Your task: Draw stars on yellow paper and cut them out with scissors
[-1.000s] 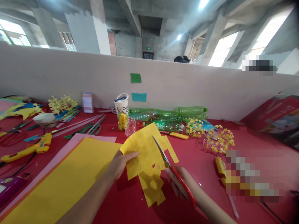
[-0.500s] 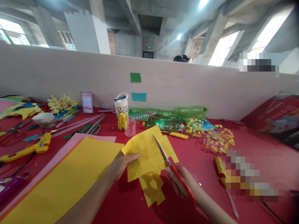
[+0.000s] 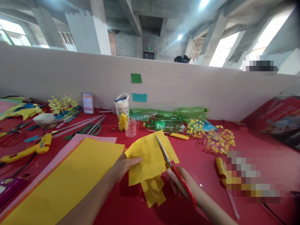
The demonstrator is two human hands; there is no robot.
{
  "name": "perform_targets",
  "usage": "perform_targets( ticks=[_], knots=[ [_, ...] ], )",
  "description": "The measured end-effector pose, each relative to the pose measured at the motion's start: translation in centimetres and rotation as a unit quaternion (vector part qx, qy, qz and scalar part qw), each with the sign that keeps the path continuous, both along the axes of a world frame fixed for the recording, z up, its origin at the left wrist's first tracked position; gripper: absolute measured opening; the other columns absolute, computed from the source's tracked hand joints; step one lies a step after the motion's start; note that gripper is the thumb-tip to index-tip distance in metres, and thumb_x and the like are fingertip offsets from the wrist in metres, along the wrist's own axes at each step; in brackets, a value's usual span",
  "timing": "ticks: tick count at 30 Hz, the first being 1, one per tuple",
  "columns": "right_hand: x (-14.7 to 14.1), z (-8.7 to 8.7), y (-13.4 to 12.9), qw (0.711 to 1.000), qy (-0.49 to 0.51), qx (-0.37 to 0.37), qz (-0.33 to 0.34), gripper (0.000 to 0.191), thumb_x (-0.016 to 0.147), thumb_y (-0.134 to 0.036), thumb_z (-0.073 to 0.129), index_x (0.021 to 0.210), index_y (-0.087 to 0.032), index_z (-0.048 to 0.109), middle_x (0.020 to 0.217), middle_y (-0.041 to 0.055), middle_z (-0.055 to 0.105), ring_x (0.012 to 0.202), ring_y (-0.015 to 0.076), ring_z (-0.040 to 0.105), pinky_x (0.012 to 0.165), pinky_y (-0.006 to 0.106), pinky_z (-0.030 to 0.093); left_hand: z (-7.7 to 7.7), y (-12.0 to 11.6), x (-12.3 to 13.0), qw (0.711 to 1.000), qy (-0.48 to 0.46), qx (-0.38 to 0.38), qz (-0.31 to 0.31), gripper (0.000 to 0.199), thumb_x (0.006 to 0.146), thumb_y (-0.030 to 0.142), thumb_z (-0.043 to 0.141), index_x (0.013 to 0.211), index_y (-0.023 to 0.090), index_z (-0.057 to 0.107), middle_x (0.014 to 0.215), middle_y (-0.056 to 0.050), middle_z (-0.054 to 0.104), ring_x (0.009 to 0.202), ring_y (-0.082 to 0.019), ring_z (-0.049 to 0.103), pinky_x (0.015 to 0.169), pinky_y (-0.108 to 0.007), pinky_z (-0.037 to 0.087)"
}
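Observation:
My left hand (image 3: 125, 165) pinches the left edge of a yellow paper sheet (image 3: 146, 156), thumb on top. Faint pencil outlines cover that sheet, which is held up above the table. In my right hand (image 3: 177, 179) is a pair of red-handled scissors (image 3: 181, 181), its fingers closed round the handles. The blades lie over the sheet's right edge, pointing up and away; whether they are parted is hard to see. Yellow paper offcuts (image 3: 153, 192) lie on the red tabletop below and behind the held sheet.
Large yellow sheets (image 3: 70, 178) over orange and pink ones lie at left, near a yellow glue gun (image 3: 43, 143). Ahead stand a tumbler (image 3: 122, 109) and a clear plastic cup (image 3: 130, 128). Green bottles (image 3: 168, 126), a yellow cutter (image 3: 179, 136) and yellow stars (image 3: 223, 139) lie beyond.
My left hand and the yellow sheet have shifted slightly right and down. The scissors have barely moved, and the sheet's top edge now sits lower against the blades.

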State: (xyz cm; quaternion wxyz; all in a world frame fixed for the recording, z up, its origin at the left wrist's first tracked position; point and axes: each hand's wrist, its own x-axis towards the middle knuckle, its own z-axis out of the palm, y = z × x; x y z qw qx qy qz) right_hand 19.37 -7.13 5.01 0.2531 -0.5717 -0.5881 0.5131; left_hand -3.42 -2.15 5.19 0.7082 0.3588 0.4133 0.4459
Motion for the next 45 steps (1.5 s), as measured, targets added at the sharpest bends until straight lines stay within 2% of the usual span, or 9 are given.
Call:
perform_targets(
  ticks=[12,19,27,33,35,40,42,45],
  knots=[
    [-0.4,-0.5,0.2,0.997,-0.008,-0.058,-0.041,0.048,0.081,-0.065,0.039,0.066,-0.019,0.043,0.033,-0.0067,0.042,0.027,0.0067,0.035,0.031,0.017,0.027,-0.2,0.1,0.2,1.0,-0.001,-0.004,0.006,0.04,0.058,0.019,0.077,0.096,0.014,0.068,0.099,-0.015,0.071,0.088,-0.035,0.067,0.077,-0.043,0.053],
    [-0.2,0.6,0.0,1.0,-0.002,-0.001,0.006,0.047,0.082,-0.063,0.039,0.066,-0.019,0.044,0.039,-0.0053,0.045,0.034,0.008,0.042,0.038,0.019,0.03,0.1,-0.3,0.2,0.999,0.028,0.007,-0.023,0.035,0.06,0.02,0.075,0.094,0.014,0.069,0.095,-0.013,0.072,0.084,-0.033,0.067,0.073,-0.041,0.054],
    [0.0,-0.3,0.3,0.999,0.008,-0.031,-0.029,0.047,0.081,-0.064,0.04,0.066,-0.019,0.044,0.035,-0.0075,0.042,0.029,0.0066,0.035,0.032,0.017,0.026,0.2,-0.4,0.3,0.999,0.035,0.005,-0.034,0.034,0.06,0.022,0.075,0.092,0.015,0.071,0.091,-0.013,0.072,0.08,-0.034,0.068,0.071,-0.041,0.054],
    [0.0,0.1,0.5,0.998,-0.007,-0.046,-0.05,0.044,0.082,-0.061,0.041,0.064,-0.02,0.043,0.034,-0.0071,0.042,0.027,0.007,0.034,0.031,0.018,0.027,-0.3,0.0,0.1,0.999,0.026,-0.001,-0.027,0.035,0.061,0.022,0.075,0.095,0.014,0.069,0.092,-0.014,0.072,0.081,-0.034,0.068,0.072,-0.042,0.054],
    [0.2,0.2,0.6,0.999,-0.009,-0.029,-0.034,0.043,0.083,-0.059,0.041,0.063,-0.02,0.041,0.036,-0.0064,0.043,0.029,0.0071,0.036,0.033,0.018,0.028,-0.8,0.5,-0.3,1.0,0.016,-0.002,0.002,0.038,0.063,0.023,0.075,0.099,0.014,0.067,0.093,-0.014,0.072,0.082,-0.033,0.068,0.072,-0.042,0.054],
    [1.2,0.1,0.9,0.99,-0.115,0.074,0.04,0.039,0.084,-0.053,0.047,0.063,-0.02,0.041,0.051,-0.0025,0.049,0.046,0.0105,0.047,0.045,0.02,0.032,-1.4,1.9,-1.5,0.979,-0.006,0.056,0.197,0.051,0.06,0.021,0.079,0.107,0.015,0.062,0.091,-0.009,0.073,0.085,-0.029,0.068,0.076,-0.038,0.055],
    [1.5,0.0,1.0,0.979,-0.167,0.099,0.062,0.036,0.082,-0.051,0.05,0.066,-0.02,0.043,0.058,-0.0011,0.052,0.052,0.0121,0.048,0.047,0.021,0.03,-1.1,2.2,-1.8,0.969,-0.016,0.067,0.236,0.05,0.058,0.019,0.079,0.105,0.014,0.063,0.09,-0.008,0.073,0.087,-0.029,0.068,0.075,-0.034,0.055],
    [1.5,-0.2,1.1,0.968,-0.214,0.105,0.08,0.036,0.082,-0.052,0.05,0.067,-0.02,0.043,0.06,-0.0011,0.051,0.053,0.0127,0.047,0.047,0.021,0.028,-0.6,2.2,-1.7,0.964,-0.012,0.058,0.259,0.041,0.057,0.02,0.079,0.096,0.012,0.066,0.088,-0.009,0.073,0.086,-0.03,0.068,0.07,-0.032,0.056]
  ],
)
